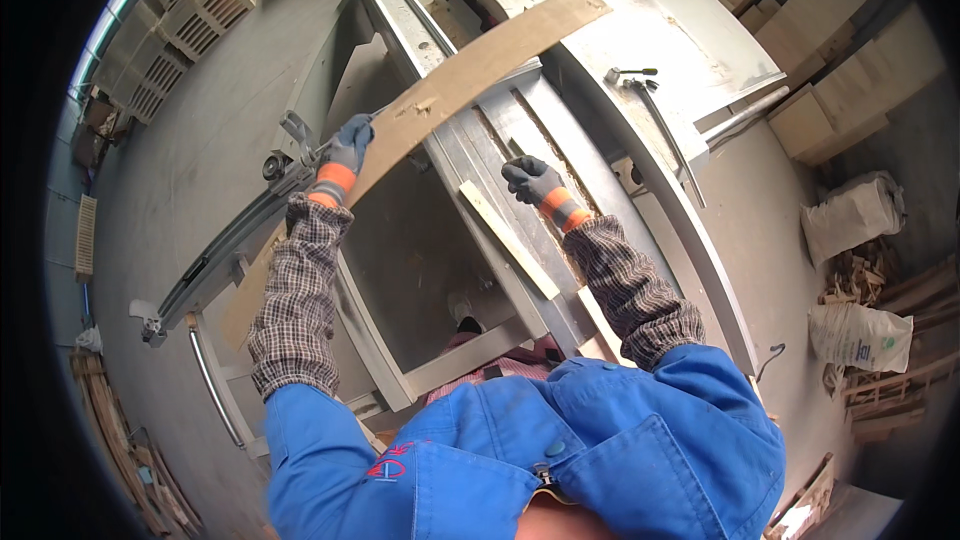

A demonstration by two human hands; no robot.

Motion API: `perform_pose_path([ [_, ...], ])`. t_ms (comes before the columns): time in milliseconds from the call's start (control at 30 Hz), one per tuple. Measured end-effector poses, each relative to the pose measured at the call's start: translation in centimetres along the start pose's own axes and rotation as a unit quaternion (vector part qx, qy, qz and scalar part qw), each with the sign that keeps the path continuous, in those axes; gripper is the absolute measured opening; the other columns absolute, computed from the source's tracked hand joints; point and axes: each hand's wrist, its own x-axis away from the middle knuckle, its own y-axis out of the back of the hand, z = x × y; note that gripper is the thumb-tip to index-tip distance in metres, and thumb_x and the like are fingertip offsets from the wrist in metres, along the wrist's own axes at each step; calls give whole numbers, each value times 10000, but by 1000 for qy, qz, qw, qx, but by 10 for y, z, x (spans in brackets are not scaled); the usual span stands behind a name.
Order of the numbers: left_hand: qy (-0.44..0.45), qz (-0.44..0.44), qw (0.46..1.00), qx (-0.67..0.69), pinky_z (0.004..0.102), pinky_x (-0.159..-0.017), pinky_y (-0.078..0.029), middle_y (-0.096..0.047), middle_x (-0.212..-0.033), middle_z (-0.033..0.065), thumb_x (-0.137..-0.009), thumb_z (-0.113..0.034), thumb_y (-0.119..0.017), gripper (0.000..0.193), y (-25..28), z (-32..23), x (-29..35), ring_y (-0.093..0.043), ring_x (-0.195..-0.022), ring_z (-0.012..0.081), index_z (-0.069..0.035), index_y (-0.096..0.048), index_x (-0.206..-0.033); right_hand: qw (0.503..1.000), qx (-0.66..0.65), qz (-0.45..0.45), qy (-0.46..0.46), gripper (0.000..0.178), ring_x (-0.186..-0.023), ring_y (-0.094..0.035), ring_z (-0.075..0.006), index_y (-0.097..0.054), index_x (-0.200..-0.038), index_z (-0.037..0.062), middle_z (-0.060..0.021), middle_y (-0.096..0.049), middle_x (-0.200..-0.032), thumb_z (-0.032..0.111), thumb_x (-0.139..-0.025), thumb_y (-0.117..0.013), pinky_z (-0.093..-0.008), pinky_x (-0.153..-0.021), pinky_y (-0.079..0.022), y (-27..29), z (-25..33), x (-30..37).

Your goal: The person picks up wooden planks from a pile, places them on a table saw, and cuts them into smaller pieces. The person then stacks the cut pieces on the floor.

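My left hand [347, 150], in a grey glove with an orange cuff, grips the edge of a long brown wooden board [470, 70]. The board slants from beside that hand up across the metal machine table, and a rough torn patch shows on its face. Over the table's slotted metal top [590, 155], my right hand [535, 183], gloved the same way, is closed. A small dark end shows by its fingers, but I cannot make out what it is. Nearest that hand lies a narrow pale wood strip [508, 240] along the table's edge.
A sliding rail [225, 240] runs beyond my left arm. On the right a light metal panel [640, 30] carries a black-handled metal rod [665, 130]. Pallets [205, 5], stacked boards [830, 10] and white sacks [855, 215] stand around the machine.
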Motion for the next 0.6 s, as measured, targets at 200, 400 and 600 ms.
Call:
perform_pose_path([
  [200, 110, 128, 983, -72, 382, -824, -471, -644, -1042, 148, -922, -289, -509, 270, -79, 15, 35, -601, -974, 340, -133, -605, -1120, 990, -87, -69, -88, 217, -440, -466, -83, -621, -926, 77, -17, -574, -615, 283, -871, -662, -209, -408, -342, 18, -19, -53],
  [400, 115, 166, 977, -68, 391, -836, -466, -634, -1084, 145, -923, -308, -498, 298, -96, 52, 25, -599, -987, 334, -140, -610, -1143, 971, -145, -147, -120, 272, -436, -507, -136, -586, -891, 44, -52, -579, -628, 313, -896, -628, -252, -359, -370, 44, -33, -132],
  [600, 145, 265, 940, -159, 391, -908, -439, -605, -1128, 173, -808, -439, -622, 572, -102, 55, -1, -570, -1038, 339, -133, -507, -1277, 969, -5, -150, -194, 345, -371, -463, -107, -604, -761, 105, -1, -592, -565, 408, -914, -544, -250, -326, -274, 49, -14, -167],
])
